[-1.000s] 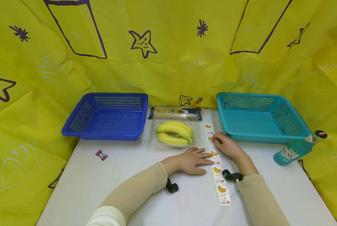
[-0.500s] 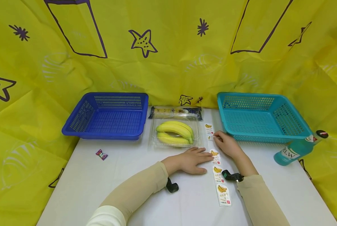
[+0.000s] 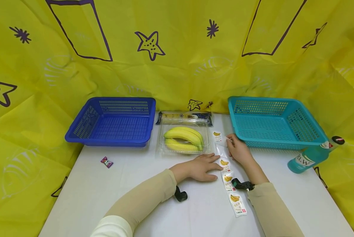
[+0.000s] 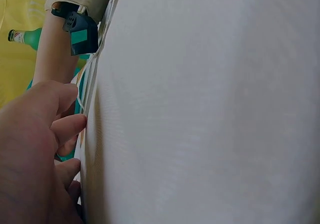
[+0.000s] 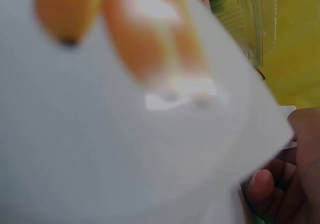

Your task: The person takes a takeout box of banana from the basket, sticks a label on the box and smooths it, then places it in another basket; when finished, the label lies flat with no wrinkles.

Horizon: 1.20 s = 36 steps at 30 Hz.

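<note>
A strip of white stickers (image 3: 228,182) printed with bananas runs toward me across the table. My left hand (image 3: 203,169) lies spread, its fingertips touching the strip's left edge beside a banana sticker; it is also in the left wrist view. Farther along, my right hand (image 3: 239,149) pinches the edge of white sticker material at thumb and finger. A bare glossy stretch of strip shows between the two hands. One sticker (image 3: 217,137) lies at the far end. Close up and blurred, banana-printed white material (image 5: 120,149) fills much of the right wrist view.
A clear plastic box (image 3: 206,140) with bananas (image 3: 184,135) stands left of the strip, a long dark packet (image 3: 205,118) behind it. A blue basket (image 3: 114,144) and a teal basket (image 3: 279,144) flank them. A bottle (image 3: 304,162) stands right; a wrapped candy (image 3: 106,162) lies left.
My right hand has pulled sticker material up off the strip, baring the stretch between the hands. The far end of the strip shifted left and its near end right. My left hand barely moved.
</note>
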Tool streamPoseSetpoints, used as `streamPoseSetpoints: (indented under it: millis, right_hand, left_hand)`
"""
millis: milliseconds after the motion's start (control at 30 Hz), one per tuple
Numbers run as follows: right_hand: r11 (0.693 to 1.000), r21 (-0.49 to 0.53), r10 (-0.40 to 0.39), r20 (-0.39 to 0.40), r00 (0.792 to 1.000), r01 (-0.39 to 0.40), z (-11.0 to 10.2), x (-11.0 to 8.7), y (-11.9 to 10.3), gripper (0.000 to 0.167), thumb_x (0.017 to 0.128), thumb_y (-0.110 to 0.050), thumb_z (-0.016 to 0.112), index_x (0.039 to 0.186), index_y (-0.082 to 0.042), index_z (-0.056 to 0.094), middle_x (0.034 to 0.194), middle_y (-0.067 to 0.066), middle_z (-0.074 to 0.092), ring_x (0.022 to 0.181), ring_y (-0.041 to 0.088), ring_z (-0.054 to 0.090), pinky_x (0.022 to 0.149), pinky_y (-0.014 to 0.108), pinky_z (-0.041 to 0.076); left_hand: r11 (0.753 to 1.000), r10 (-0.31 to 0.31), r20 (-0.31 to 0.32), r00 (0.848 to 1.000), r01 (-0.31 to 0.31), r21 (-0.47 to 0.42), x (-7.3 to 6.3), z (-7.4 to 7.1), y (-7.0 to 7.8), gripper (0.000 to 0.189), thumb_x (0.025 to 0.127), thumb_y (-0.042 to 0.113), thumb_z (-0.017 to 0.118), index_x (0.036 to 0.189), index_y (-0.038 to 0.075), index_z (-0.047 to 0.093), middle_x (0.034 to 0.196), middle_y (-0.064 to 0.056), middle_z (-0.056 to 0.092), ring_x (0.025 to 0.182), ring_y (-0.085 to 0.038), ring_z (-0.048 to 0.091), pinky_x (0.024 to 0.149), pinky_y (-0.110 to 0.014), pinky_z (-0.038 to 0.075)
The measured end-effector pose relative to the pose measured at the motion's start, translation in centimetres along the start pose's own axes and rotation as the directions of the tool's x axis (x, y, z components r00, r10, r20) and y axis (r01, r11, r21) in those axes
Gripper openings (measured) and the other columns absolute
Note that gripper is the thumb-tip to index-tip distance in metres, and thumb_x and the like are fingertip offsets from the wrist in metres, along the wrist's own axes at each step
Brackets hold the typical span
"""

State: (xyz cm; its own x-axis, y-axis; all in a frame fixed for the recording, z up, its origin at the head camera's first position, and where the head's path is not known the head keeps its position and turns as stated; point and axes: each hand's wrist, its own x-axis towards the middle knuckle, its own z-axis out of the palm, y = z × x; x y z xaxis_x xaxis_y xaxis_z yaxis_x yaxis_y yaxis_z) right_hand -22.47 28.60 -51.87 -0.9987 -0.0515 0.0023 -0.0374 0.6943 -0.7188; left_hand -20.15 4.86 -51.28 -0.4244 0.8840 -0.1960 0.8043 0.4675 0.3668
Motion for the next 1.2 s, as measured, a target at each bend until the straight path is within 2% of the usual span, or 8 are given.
streamPoseSetpoints:
  millis: [267,433,667,767,900,1000,1133,1200]
  right_hand:
    - [0.999,0.035,-0.015,-0.041,0.999,0.016,0.2,0.1,0.1,0.035,0.108,-0.033,0.032,0.127,-0.006,0.045,0.051,0.005,0.058,0.037,0.019,0.054,0.040,0.034,0.046]
    - [0.996,0.086,-0.028,-0.051,0.998,0.033,0.4,0.1,0.2,0.032,0.107,-0.033,0.039,0.124,-0.007,0.048,0.059,0.008,0.063,0.044,0.018,0.057,0.045,0.031,0.048]
    - [0.986,0.102,-0.122,-0.096,0.988,0.132,0.6,0.0,-0.4,0.021,0.103,-0.027,0.054,0.111,-0.008,0.059,0.066,0.009,0.064,0.052,0.014,0.060,0.052,0.026,0.050]
    - [0.977,0.096,-0.178,-0.118,0.977,0.190,0.7,-0.1,-0.9,0.019,0.102,-0.025,0.056,0.108,-0.008,0.062,0.078,0.006,0.062,0.054,0.012,0.059,0.052,0.026,0.049]
    - [0.965,0.018,-0.256,-0.156,0.954,0.262,0.8,-0.1,-1.6,0.015,0.101,-0.020,0.058,0.106,-0.008,0.065,0.094,0.004,0.057,0.072,0.009,0.053,0.064,0.022,0.045]
    - [0.962,-0.038,-0.273,-0.178,0.945,0.270,0.8,-0.2,-1.8,0.013,0.100,-0.019,0.059,0.106,-0.010,0.067,0.087,0.003,0.054,0.076,0.010,0.045,0.066,0.024,0.039]
    - [0.970,-0.033,-0.242,-0.165,0.956,0.240,0.7,-0.4,-2.1,0.014,0.100,-0.024,0.060,0.108,-0.016,0.068,0.072,-0.001,0.049,0.063,0.011,0.043,0.058,0.027,0.037]
    - [0.975,-0.012,-0.222,-0.141,0.965,0.222,0.6,-0.6,-2.4,0.016,0.100,-0.027,0.060,0.110,-0.018,0.067,0.068,-0.002,0.054,0.059,0.011,0.045,0.056,0.027,0.038]
  left_hand:
    - [1.000,-0.008,-0.009,1.000,0.008,-0.011,0.1,0.1,0.0,0.049,0.101,0.054,0.042,0.148,0.038,0.043,0.168,0.003,0.012,0.156,-0.020,0.006,0.127,-0.041,0.010]
    - [1.000,-0.009,-0.007,1.000,0.009,0.000,0.3,0.3,-0.2,0.050,0.101,0.055,0.042,0.148,0.040,0.042,0.168,0.004,0.011,0.156,-0.020,0.005,0.127,-0.041,0.010]
    - [1.000,-0.010,-0.006,1.000,0.010,0.008,0.3,0.3,-0.2,0.050,0.101,0.055,0.042,0.148,0.039,0.043,0.168,0.003,0.011,0.156,-0.020,0.005,0.127,-0.042,0.010]
    - [1.000,-0.010,-0.004,1.000,0.010,0.011,0.3,0.2,-0.2,0.050,0.101,0.055,0.042,0.148,0.039,0.043,0.168,0.002,0.012,0.156,-0.020,0.006,0.127,-0.042,0.011]
    - [1.000,-0.007,-0.008,1.000,0.007,0.015,0.2,0.2,-0.1,0.050,0.101,0.054,0.042,0.148,0.038,0.042,0.168,0.001,0.012,0.156,-0.021,0.007,0.127,-0.043,0.011]
    - [1.000,-0.005,-0.012,1.000,0.005,0.018,0.2,0.2,-0.1,0.050,0.101,0.054,0.043,0.148,0.038,0.043,0.168,0.001,0.012,0.156,-0.021,0.007,0.126,-0.042,0.011]
    - [1.000,-0.006,-0.013,1.000,0.006,0.025,0.1,0.2,0.0,0.049,0.101,0.053,0.043,0.148,0.038,0.043,0.167,0.001,0.013,0.156,-0.020,0.007,0.126,-0.042,0.011]
    - [1.000,-0.006,-0.013,1.000,0.006,0.029,0.1,0.2,0.0,0.050,0.101,0.054,0.043,0.148,0.038,0.043,0.167,0.001,0.013,0.156,-0.020,0.007,0.126,-0.042,0.011]
